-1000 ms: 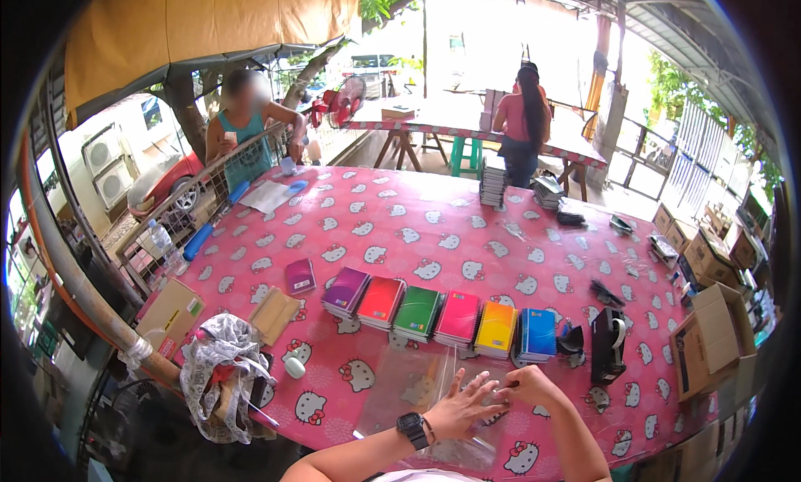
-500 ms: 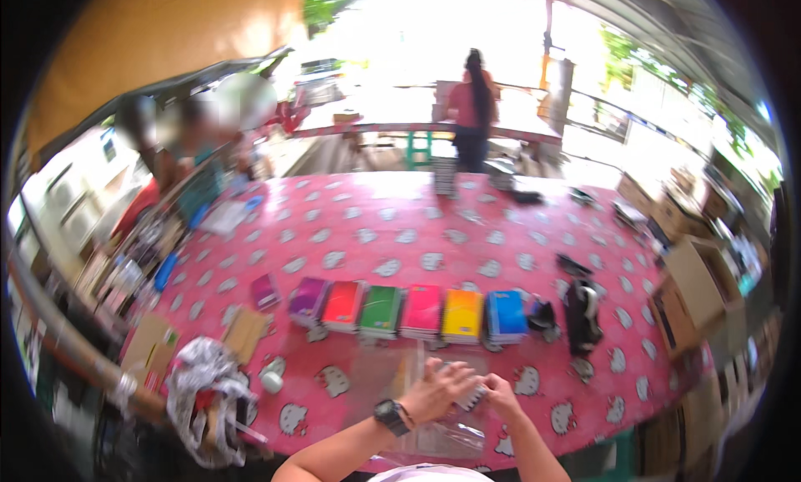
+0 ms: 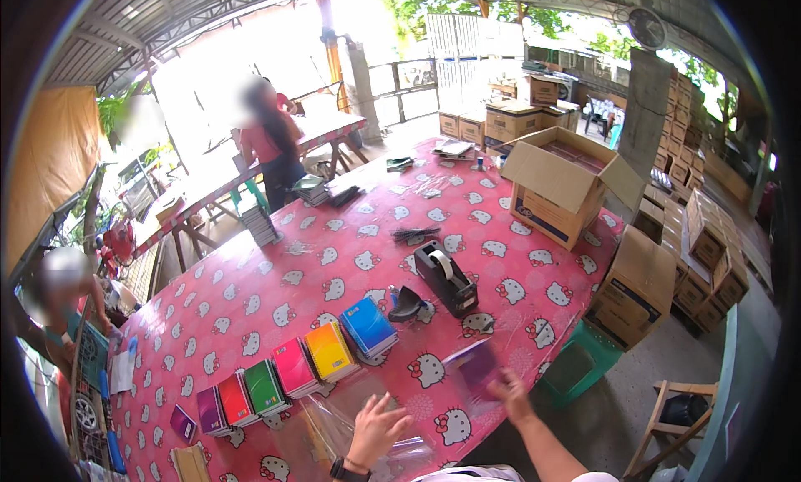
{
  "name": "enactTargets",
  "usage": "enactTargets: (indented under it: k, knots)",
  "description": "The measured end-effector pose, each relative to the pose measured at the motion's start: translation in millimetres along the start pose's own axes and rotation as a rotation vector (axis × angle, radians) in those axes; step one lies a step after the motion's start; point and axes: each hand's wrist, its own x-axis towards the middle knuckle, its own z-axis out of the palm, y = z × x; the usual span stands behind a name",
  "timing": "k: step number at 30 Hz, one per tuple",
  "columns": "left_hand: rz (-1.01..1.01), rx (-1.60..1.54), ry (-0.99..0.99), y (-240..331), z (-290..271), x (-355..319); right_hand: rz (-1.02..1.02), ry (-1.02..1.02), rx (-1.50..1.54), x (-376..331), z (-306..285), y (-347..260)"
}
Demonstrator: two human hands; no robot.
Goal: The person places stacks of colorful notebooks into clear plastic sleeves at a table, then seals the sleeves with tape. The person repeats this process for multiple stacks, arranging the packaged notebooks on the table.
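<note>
At lower centre of the frame, my left hand (image 3: 377, 429) hovered with its fingers (image 3: 392, 405) spread wide and holding nothing, just above a sheet of clear plastic film (image 3: 350, 415) that lay on the counter (image 3: 275, 290), which wore a pink cloth printed with white cartoon cats. A dark wristwatch (image 3: 346, 471) sat on that wrist at the bottom edge. Lower right of centre, my right hand (image 3: 511, 392) gripped a purple notebook (image 3: 477, 367), fingers closed on its lower corner; motion blur hid the finer detail of the grip. The notebook was tilted and seemed lifted off the cloth.

Left of the hands, a curved row of notebook stacks ran toward the lower left: blue (image 3: 368, 326), yellow-orange (image 3: 330, 351), pink (image 3: 294, 367), green (image 3: 264, 386), red (image 3: 235, 398) and purple (image 3: 209, 409). A black tape dispenser (image 3: 445, 278) stood at mid-frame, above the held notebook, with a small black object (image 3: 406, 303) just beside it on its left. At upper right an open cardboard box (image 3: 561, 186) rested on the counter's far end. At upper left a person in a red top (image 3: 269, 148) stood by another table.
</note>
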Motion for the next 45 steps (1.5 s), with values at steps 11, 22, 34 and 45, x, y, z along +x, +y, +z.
enactTargets:
  k: [11, 22, 34, 45]
  knots:
    - [-0.410, 0.257, 0.135, -35.8, 13.7, -101.1, -0.795, 0.420, -1.338, 244.5, -64.6, -98.3]
    - [-0.886, -0.234, 0.706, -91.2, 13.5, -172.7, -0.526, -1.242, -1.348, -39.4, 213.4, 74.2]
    - [-0.979, 0.166, 0.540, -99.7, 13.3, -184.9, -0.621, -1.143, -1.211, -82.6, 251.4, 86.1]
    - [-0.856, -0.567, 1.128, -161.1, -187.9, -270.1, 0.020, -0.346, 0.165, -16.5, 206.6, 51.8]
